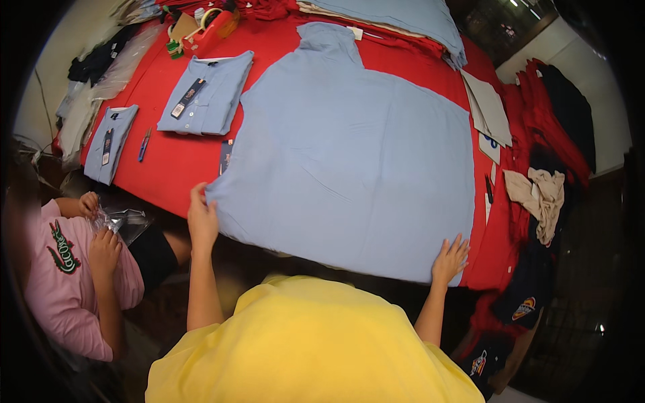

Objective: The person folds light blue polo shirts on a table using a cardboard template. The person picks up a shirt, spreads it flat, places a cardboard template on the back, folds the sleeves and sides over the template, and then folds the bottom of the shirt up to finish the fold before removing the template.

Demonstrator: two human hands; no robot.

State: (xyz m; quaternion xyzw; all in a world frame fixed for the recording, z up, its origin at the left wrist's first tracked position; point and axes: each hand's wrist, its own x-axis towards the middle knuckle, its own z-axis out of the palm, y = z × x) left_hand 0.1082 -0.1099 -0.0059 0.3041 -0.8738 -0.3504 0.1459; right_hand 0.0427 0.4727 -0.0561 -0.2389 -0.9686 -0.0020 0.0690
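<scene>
A light blue shirt lies spread out on the red-covered table, with one sleeve pointing to the far side. A dark hang tag pokes out beside its left edge. My left hand is at the near left corner of the shirt, fingers closed on the cloth edge. At the near right corner, my right hand rests flat on the fabric, its fingers apart.
Folded light blue shirts and a pen-like blue tool lie on the left; behind stands a red tape dispenser. Card sheets lie right, near a beige cloth. At left, a person in pink handles clear plastic.
</scene>
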